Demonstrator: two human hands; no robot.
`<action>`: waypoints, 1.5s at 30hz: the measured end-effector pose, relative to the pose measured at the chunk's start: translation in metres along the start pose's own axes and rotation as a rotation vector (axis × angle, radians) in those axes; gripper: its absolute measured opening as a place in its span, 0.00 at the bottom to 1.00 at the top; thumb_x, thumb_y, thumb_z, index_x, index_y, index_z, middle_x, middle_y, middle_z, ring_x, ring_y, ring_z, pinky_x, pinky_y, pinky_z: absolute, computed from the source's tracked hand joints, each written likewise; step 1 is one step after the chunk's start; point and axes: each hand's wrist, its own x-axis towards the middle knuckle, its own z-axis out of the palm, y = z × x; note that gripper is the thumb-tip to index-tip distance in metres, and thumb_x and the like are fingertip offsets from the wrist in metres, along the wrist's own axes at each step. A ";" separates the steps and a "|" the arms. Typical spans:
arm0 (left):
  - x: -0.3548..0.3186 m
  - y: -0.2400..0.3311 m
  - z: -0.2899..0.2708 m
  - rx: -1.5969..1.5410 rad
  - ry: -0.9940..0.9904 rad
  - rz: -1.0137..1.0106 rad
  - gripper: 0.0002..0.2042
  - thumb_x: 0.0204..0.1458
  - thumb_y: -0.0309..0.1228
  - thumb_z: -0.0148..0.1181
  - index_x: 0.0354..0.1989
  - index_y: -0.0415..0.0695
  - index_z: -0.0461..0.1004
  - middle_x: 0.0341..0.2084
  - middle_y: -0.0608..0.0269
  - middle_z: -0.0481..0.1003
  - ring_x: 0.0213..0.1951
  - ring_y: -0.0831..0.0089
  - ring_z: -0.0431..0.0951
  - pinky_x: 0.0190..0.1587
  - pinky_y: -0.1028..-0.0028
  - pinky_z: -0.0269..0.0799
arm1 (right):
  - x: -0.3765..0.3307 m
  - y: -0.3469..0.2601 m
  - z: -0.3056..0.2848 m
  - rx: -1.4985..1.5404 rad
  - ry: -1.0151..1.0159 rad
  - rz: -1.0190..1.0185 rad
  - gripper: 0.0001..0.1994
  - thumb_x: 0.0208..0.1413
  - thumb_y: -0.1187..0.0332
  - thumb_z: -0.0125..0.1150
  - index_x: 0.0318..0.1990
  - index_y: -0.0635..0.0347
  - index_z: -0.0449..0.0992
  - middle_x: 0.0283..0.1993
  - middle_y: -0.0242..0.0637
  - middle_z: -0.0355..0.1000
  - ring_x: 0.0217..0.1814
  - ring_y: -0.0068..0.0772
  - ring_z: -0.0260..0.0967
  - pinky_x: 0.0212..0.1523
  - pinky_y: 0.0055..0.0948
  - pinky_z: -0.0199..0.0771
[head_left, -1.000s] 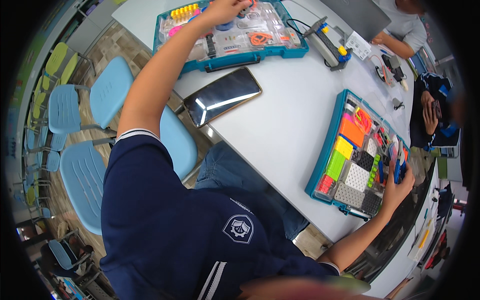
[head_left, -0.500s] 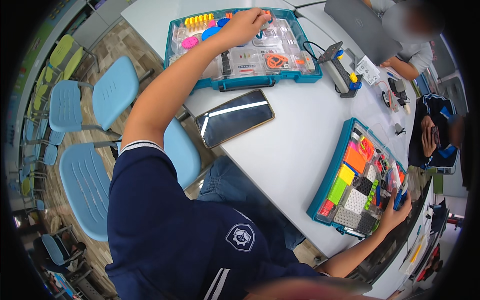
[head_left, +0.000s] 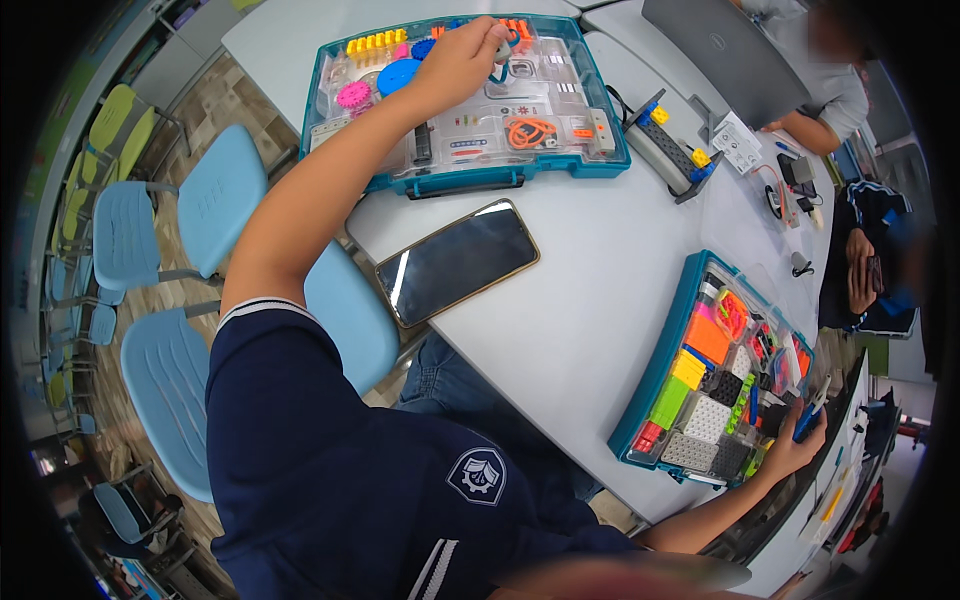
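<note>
My left hand reaches over a teal-edged parts case at the far side of the table. Its fingers are closed on a small grey-and-teal piece, partly hidden by the fingertips. Blue, pink and yellow gears and an orange coiled cord show in that case. At the right, my right hand grips a blue-handled hand tool with a grey pointed tip; its exact kind is unclear. This hand is beside the near corner of a second teal case, full of coloured building pieces.
A phone lies near the table edge. A grey device with blue-and-yellow ends stands beyond it. Farther right are a laptop, a paper sheet and two other people. Blue chairs stand at the left.
The tool in my right hand has risen away from the case's pieces, its tip now pointing outward. My left hand stays over the far case. The grey device sits at a different angle.
</note>
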 end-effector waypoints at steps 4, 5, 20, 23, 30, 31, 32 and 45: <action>0.006 -0.012 -0.007 -0.072 0.177 0.021 0.17 0.71 0.42 0.48 0.49 0.41 0.76 0.34 0.62 0.81 0.37 0.78 0.80 0.41 0.74 0.75 | 0.001 0.005 -0.001 0.001 0.009 0.041 0.25 0.58 0.58 0.73 0.56 0.67 0.76 0.50 0.46 0.74 0.50 0.41 0.73 0.53 0.38 0.72; 0.009 -0.017 -0.011 -0.125 0.253 0.054 0.16 0.71 0.41 0.49 0.50 0.41 0.76 0.35 0.63 0.82 0.38 0.78 0.80 0.40 0.74 0.76 | 0.001 0.006 -0.001 -0.019 0.010 0.034 0.25 0.58 0.57 0.73 0.56 0.67 0.76 0.50 0.46 0.74 0.50 0.41 0.73 0.53 0.38 0.72; 0.013 -0.059 -0.009 -0.397 0.233 -0.059 0.21 0.65 0.31 0.60 0.60 0.38 0.60 0.46 0.51 0.80 0.45 0.74 0.78 0.50 0.74 0.78 | -0.001 0.020 0.003 -0.058 0.008 0.025 0.25 0.58 0.59 0.73 0.56 0.67 0.77 0.51 0.47 0.76 0.51 0.42 0.74 0.54 0.38 0.72; 0.014 -0.060 -0.012 -0.371 0.203 -0.096 0.20 0.65 0.33 0.60 0.60 0.39 0.61 0.45 0.54 0.81 0.43 0.75 0.77 0.52 0.76 0.74 | -0.001 0.020 0.002 -0.056 0.013 0.027 0.24 0.58 0.59 0.73 0.56 0.67 0.77 0.50 0.46 0.75 0.51 0.41 0.74 0.54 0.38 0.72; 0.011 -0.053 -0.015 -0.354 0.174 -0.119 0.19 0.66 0.37 0.58 0.58 0.44 0.62 0.39 0.59 0.82 0.40 0.79 0.73 0.49 0.77 0.71 | -0.002 0.019 0.000 -0.054 0.004 0.062 0.24 0.58 0.59 0.73 0.56 0.66 0.77 0.50 0.46 0.75 0.50 0.42 0.74 0.54 0.38 0.71; 0.011 -0.050 -0.016 -0.345 0.150 -0.111 0.19 0.65 0.37 0.58 0.58 0.45 0.62 0.39 0.60 0.82 0.40 0.79 0.73 0.49 0.77 0.70 | -0.002 0.019 0.000 -0.056 0.007 0.059 0.24 0.58 0.59 0.73 0.56 0.66 0.77 0.50 0.46 0.75 0.51 0.42 0.74 0.54 0.38 0.71; 0.011 -0.048 -0.015 -0.346 0.144 -0.121 0.19 0.65 0.38 0.59 0.59 0.45 0.63 0.39 0.60 0.82 0.40 0.79 0.73 0.49 0.78 0.70 | -0.002 0.019 0.000 -0.035 0.007 0.067 0.24 0.58 0.59 0.73 0.56 0.66 0.77 0.50 0.46 0.75 0.51 0.42 0.74 0.55 0.38 0.71; 0.001 -0.010 -0.013 -0.370 0.023 0.029 0.21 0.57 0.22 0.67 0.60 0.46 0.73 0.33 0.75 0.62 0.37 0.85 0.71 0.44 0.82 0.68 | -0.002 0.020 0.000 -0.063 0.014 0.019 0.25 0.58 0.60 0.73 0.56 0.67 0.76 0.50 0.48 0.75 0.50 0.44 0.74 0.54 0.39 0.71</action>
